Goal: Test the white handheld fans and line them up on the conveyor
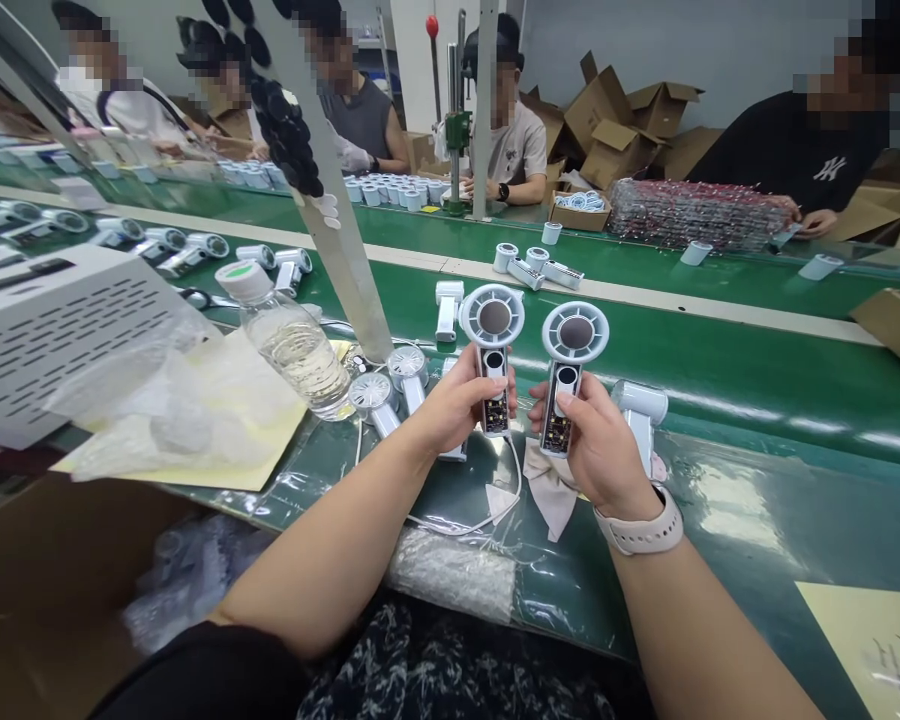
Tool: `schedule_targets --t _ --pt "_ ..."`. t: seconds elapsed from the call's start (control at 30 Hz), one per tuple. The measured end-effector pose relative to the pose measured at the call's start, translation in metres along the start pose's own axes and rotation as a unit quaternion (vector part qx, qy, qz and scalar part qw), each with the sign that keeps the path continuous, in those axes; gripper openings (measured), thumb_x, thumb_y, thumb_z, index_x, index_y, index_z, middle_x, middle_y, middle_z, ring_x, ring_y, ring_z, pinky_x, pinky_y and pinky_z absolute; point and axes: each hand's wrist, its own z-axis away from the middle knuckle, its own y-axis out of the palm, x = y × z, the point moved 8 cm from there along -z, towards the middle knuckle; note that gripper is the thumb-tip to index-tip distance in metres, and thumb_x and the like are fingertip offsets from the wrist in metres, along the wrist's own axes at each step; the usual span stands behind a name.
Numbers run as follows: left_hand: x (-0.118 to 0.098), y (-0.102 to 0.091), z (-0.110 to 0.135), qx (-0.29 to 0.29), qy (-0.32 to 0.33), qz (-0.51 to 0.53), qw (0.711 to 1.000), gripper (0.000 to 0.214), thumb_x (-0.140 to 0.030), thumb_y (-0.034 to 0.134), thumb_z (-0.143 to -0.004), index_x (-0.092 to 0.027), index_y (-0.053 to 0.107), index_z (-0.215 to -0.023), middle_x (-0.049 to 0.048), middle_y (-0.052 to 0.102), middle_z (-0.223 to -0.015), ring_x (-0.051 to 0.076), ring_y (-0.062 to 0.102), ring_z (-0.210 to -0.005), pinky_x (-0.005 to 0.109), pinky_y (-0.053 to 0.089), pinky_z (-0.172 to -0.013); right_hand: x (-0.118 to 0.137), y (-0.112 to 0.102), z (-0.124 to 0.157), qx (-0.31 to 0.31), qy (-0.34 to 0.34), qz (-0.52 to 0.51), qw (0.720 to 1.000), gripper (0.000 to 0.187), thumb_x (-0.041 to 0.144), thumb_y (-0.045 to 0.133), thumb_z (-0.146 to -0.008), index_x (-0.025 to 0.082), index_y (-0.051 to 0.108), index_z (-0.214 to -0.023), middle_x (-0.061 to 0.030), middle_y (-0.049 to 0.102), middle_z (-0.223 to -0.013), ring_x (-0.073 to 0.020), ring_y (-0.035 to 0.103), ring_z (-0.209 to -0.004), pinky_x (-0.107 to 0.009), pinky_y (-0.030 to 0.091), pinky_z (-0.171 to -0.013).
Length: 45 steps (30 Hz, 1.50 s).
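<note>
My left hand is closed round the handle of a small handheld fan, its thumb on the front. In my right hand is a matching handheld fan, likewise gripped by the handle with the thumb in front. Both fans stand upright side by side, round pale blue heads on top, and both handles show a bare circuit board at the lower front. A white cable runs down from the left fan to the bench. Below the right fan lies a beige cloth.
A water bottle stands at left beside a slotted white box. More fans lie on the bench near my left arm. Ahead runs a green conveyor belt carrying fan parts. A slanted metal post rises at left. Several co-workers sit across the belt.
</note>
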Motion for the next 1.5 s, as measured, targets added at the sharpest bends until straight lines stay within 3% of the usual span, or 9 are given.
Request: schedule_targets --t 0.4,0.57,0.7,0.77,0.87,0.97,1.13,1.33,1.5 --pt "0.001 -0.002 -0.003 -0.004 0.014 -0.038 0.999 0.040 -0.023 0.070 -0.067 -0.023 0.047 -0.100 -0.0043 0.059 -0.080 0.013 0.058 -0.066 0.032 0.044 -0.062 -0.003 0.001 -0.001 -0.022 0.013 -0.028 0.999 0.028 0.037 0.075 -0.075 0.024 0.060 -0.095 -0.0009 0.072 -0.086 -0.0176 0.064 -0.068 -0.036 0.055 -0.062" --pt "0.003 -0.008 -0.003 -0.025 0.021 -0.089 0.996 0.039 -0.022 0.071 -0.072 -0.022 0.049 -0.104 -0.0001 0.065 -0.093 0.020 0.068 -0.084 0.036 0.050 -0.073 -0.003 -0.007 -0.004 -0.042 0.013 -0.030 0.999 0.021 0.032 0.075 -0.075 0.023 0.060 -0.088 -0.0003 0.073 -0.080 -0.0145 0.063 -0.060 -0.030 0.052 -0.053" --pt "0.003 -0.014 -0.002 -0.056 0.034 -0.159 0.985 0.055 -0.035 0.082 -0.073 -0.021 0.047 -0.113 0.0063 0.070 -0.104 0.027 0.071 -0.096 0.043 0.051 -0.087 -0.004 -0.005 -0.005 -0.012 0.024 -0.079 0.996 0.025 0.039 0.076 -0.079 0.024 0.058 -0.089 -0.0002 0.074 -0.076 -0.0141 0.062 -0.054 -0.027 0.049 -0.046" --pt "0.002 -0.016 -0.002 -0.068 0.040 -0.177 0.981 0.064 -0.046 0.084 -0.070 -0.021 0.046 -0.115 0.0077 0.072 -0.100 0.027 0.071 -0.093 0.042 0.051 -0.084 -0.003 0.001 -0.003 0.032 0.038 -0.114 0.992 0.029 0.050 0.070 -0.085 0.023 0.060 -0.089 -0.0026 0.074 -0.076 -0.0141 0.062 -0.053 -0.028 0.051 -0.047" --pt "0.003 -0.017 -0.001 -0.079 0.039 -0.144 0.986 0.057 -0.063 0.072 -0.076 -0.022 0.046 -0.106 0.0047 0.072 -0.087 0.023 0.070 -0.076 0.036 0.051 -0.067 -0.005 0.010 0.001 0.071 0.074 -0.141 0.985 0.040 0.058 0.061 -0.092 0.019 0.068 -0.090 -0.0068 0.076 -0.080 -0.0161 0.068 -0.059 -0.030 0.058 -0.055" --pt "0.004 -0.010 0.001 -0.048 0.030 -0.077 0.995 0.049 -0.064 0.062 -0.081 -0.024 0.042 -0.103 0.0022 0.072 -0.084 0.022 0.070 -0.069 0.033 0.052 -0.059 -0.004 0.013 0.003 0.065 0.076 -0.165 0.981 0.037 0.055 0.061 -0.093 0.022 0.073 -0.100 -0.0075 0.080 -0.096 -0.0224 0.076 -0.084 -0.038 0.065 -0.075" --pt "-0.001 0.001 0.006 0.009 0.029 -0.037 0.999 0.051 -0.058 0.070 -0.079 -0.026 0.039 -0.105 0.0024 0.073 -0.092 0.023 0.073 -0.071 0.035 0.055 -0.059 0.004 0.013 0.003 0.053 0.031 -0.168 0.984 0.027 0.050 0.068 -0.091 0.027 0.075 -0.103 -0.0041 0.079 -0.109 -0.0274 0.073 -0.107 -0.048 0.062 -0.092" --pt "-0.006 0.004 0.005 0.011 0.016 -0.008 1.000 0.063 -0.050 0.089 -0.063 -0.022 0.049 -0.104 0.0008 0.066 -0.089 0.018 0.069 -0.073 0.033 0.054 -0.069 0.011 0.003 0.002 0.032 0.017 -0.157 0.987 0.018 0.040 0.062 -0.093 0.026 0.074 -0.096 -0.0034 0.078 -0.096 -0.0247 0.072 -0.095 -0.046 0.060 -0.089" --pt "-0.002 0.004 0.007 0.008 -0.026 -0.040 0.999 0.071 -0.051 0.096 -0.051 -0.016 0.056 -0.097 -0.0026 0.056 -0.075 0.010 0.055 -0.064 0.026 0.042 -0.061 0.005 0.006 0.006 0.052 0.069 -0.141 0.986 0.028 0.042 0.054 -0.090 0.021 0.073 -0.083 -0.0044 0.072 -0.080 -0.0182 0.066 -0.071 -0.033 0.059 -0.067"
